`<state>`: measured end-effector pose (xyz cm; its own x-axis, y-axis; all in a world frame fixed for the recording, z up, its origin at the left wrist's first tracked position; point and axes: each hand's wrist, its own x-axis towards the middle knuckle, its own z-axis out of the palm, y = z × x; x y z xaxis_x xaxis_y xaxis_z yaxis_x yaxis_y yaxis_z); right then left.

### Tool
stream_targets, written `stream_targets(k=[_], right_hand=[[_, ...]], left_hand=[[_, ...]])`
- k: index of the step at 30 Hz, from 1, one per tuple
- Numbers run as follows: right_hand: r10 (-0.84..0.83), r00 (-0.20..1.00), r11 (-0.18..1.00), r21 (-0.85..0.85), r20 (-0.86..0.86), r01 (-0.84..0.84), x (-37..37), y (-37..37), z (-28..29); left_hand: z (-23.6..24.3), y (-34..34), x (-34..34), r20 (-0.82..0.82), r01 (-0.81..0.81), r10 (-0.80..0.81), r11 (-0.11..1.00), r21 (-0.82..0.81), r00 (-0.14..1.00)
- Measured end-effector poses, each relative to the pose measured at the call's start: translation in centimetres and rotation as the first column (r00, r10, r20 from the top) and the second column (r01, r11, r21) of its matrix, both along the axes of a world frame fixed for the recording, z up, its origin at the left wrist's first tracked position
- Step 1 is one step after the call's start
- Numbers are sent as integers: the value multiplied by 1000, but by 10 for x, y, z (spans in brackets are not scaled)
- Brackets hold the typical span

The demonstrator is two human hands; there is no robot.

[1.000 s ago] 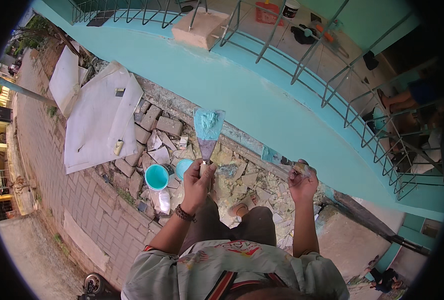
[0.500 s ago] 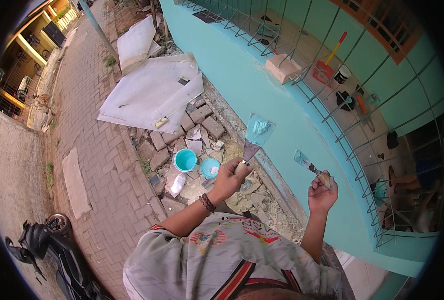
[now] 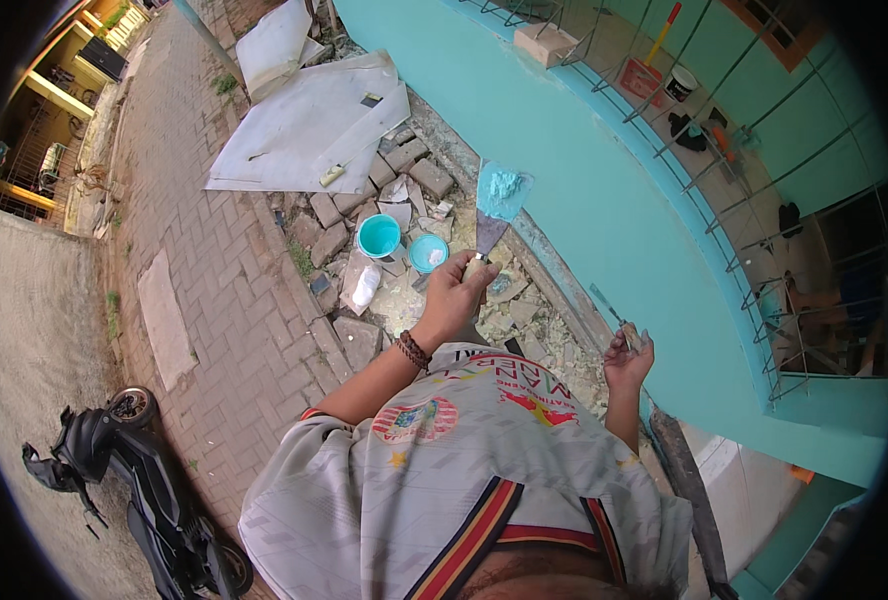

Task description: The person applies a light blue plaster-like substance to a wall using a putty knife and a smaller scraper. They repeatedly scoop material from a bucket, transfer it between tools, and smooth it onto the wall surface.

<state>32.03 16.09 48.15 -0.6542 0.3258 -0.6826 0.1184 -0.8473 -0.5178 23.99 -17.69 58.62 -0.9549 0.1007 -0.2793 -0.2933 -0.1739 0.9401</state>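
Gripping putty knives [image 3: 499, 205] in both hands [image 3: 454, 295]

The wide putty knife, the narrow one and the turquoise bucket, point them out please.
wide putty knife [image 3: 502, 195], head view, on its paste-smeared blade
narrow putty knife [image 3: 607, 305], head view, mid-blade
turquoise bucket [image 3: 378, 236], head view, on its inside

Wide scraper [image 3: 499, 205] upright, turquoise putty, narrow knife [image 3: 609, 308] apparently clean

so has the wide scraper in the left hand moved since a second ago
Cannot tell for sure: the camera swung. Against the round teal tub on the rubble, the wide scraper in the left hand sits about as before, up and to its right.
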Motion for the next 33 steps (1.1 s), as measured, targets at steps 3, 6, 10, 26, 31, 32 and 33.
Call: stream_targets(k=[3,6,10,26,31,32,33], right_hand=[[-122,986,992,8,-116,124,44,13,1],[-237,954,970,16,-183,244,88,14,-4],[-361,921,932,-23,-149,362,150,8,-22],[-467,876,884,58,124,463,322,-253,-10],[-503,860,864,57,86,500,379,-327,-9],[-506,860,863,63,72,502,384,-336,-3],[-508,859,861,70,59,504,389,-343,2]], left_hand=[[3,4,17,21,127,-126,990,-57,992],[6,9,33,20,229,-228,972,-47,973],[-1,13,44,27,324,-326,945,40,945],[-42,-153,138,57,480,-479,877,-7,876],[-27,-197,180,47,563,-563,826,-3,825],[-25,-201,187,33,559,-558,829,-15,829],[-22,-205,195,20,551,-551,834,-5,834]])
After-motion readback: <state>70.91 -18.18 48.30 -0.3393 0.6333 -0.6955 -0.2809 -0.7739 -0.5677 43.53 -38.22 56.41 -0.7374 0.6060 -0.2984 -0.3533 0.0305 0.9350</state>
